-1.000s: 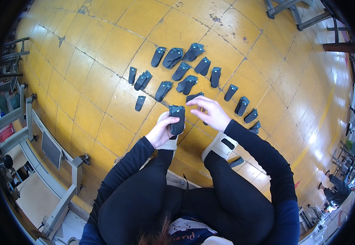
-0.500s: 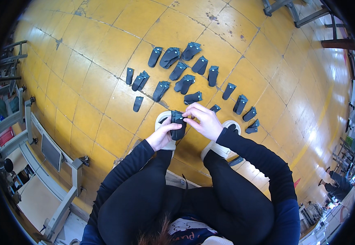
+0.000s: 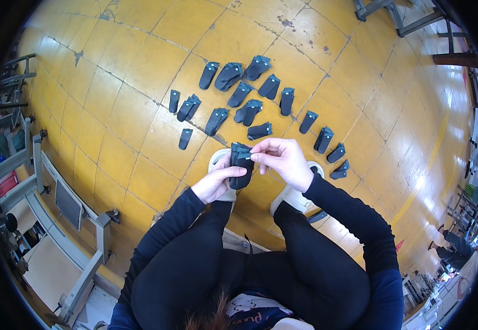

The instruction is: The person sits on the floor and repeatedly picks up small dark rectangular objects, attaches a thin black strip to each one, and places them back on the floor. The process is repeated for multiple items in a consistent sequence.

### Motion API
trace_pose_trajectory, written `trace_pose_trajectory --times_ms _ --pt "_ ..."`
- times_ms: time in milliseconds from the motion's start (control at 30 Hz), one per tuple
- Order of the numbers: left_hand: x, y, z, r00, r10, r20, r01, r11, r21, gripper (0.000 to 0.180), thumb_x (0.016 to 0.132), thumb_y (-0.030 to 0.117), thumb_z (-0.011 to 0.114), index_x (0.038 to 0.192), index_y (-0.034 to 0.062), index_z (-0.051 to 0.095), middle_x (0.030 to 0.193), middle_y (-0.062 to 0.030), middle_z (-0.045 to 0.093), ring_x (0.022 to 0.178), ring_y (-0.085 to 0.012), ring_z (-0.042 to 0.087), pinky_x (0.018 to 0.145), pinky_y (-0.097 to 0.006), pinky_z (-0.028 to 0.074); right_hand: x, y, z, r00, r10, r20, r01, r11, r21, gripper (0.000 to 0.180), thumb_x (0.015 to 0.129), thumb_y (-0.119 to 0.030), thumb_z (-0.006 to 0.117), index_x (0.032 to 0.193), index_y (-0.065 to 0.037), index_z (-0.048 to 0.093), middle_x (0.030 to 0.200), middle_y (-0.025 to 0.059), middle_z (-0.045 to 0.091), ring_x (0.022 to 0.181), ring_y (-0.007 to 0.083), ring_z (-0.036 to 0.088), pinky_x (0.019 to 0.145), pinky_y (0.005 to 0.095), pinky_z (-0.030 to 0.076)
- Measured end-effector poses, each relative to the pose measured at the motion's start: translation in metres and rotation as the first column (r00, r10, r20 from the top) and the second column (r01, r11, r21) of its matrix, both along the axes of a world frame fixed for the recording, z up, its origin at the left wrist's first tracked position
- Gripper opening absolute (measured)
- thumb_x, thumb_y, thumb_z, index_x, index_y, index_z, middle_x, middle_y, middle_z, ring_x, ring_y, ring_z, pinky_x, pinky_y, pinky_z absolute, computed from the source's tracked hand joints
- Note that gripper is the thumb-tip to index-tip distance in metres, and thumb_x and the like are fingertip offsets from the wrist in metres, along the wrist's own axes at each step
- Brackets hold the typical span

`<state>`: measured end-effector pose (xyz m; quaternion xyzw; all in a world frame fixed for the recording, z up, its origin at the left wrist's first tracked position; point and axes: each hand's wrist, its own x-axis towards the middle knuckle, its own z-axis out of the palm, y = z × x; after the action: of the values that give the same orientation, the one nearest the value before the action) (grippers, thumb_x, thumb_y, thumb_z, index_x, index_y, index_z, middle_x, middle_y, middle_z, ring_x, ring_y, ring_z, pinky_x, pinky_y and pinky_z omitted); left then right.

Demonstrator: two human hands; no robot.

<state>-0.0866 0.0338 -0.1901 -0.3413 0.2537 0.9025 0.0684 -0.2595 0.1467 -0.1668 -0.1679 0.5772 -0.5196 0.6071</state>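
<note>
A small bundle of dark fabric pieces (image 3: 241, 175), rounded at the lower end and green at the upper end, is held above my feet. My left hand (image 3: 216, 181) grips its left side, thumb across the front. At the upper right corner, my right hand (image 3: 285, 159) pinches the green edge near a small pale label between thumb and forefinger. Many similar dark pieces lie on the floor beyond, some in overlapping piles (image 3: 229, 77), others singly, such as the dark piece (image 3: 185, 139) to the left.
Yellow floor tiles (image 3: 134, 115) spread around me. To my left stands a grey metal frame (image 3: 96, 236) with a flat dark panel (image 3: 69, 204). More metal legs (image 3: 393, 16) show at the far right. A person (image 3: 453, 247) is at the right edge. Another dark piece (image 3: 317, 216) lies beside my right shoe (image 3: 291, 201).
My right hand has shifted slightly to the right and its fingers now pinch the bundle's green corner, a bit lifted. My left hand keeps its hold.
</note>
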Motion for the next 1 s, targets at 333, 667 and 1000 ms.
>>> trace_pose_trajectory --times_ms 333,667,1000 --pt "-0.005 -0.004 0.012 0.999 0.027 -0.029 -0.025 0.998 0.062 0.056 0.083 0.012 0.066 0.131 0.003 0.039 0.108 -0.0088 0.053 0.097 -0.0198 0.058 0.086 -0.032 0.048 -0.011 -0.007 0.018 0.999 0.006 0.032 -0.007 1.0 0.006 0.011 0.089 -0.007 0.065 0.097 0.001 0.068 0.078 0.0017 0.066 0.061 0.0066 0.059 0.057 0.0199 0.045" --pt "-0.004 0.0 0.008 1.0 0.021 -0.011 -0.02 0.996 0.082 0.056 0.083 0.015 0.066 0.131 0.0054 0.038 0.106 -0.0092 0.053 0.094 -0.0207 0.059 0.081 -0.033 0.049 -0.011 -0.004 0.012 0.998 0.001 0.06 -0.002 1.0 0.015 0.012 0.088 -0.009 0.067 0.097 -0.001 0.068 0.079 0.0016 0.066 0.06 0.0068 0.059 0.058 0.0194 0.042" --pt "-0.002 0.001 0.007 1.0 0.028 0.009 -0.029 0.996 0.089 0.056 0.083 0.014 0.066 0.13 0.0054 0.038 0.106 -0.0093 0.053 0.093 -0.0202 0.058 0.082 -0.032 0.049 -0.009 -0.003 0.01 0.997 -0.008 0.072 0.006 0.999 0.037 0.012 0.088 -0.009 0.066 0.097 -0.001 0.068 0.08 0.0016 0.067 0.061 0.0068 0.059 0.058 0.0194 0.042"
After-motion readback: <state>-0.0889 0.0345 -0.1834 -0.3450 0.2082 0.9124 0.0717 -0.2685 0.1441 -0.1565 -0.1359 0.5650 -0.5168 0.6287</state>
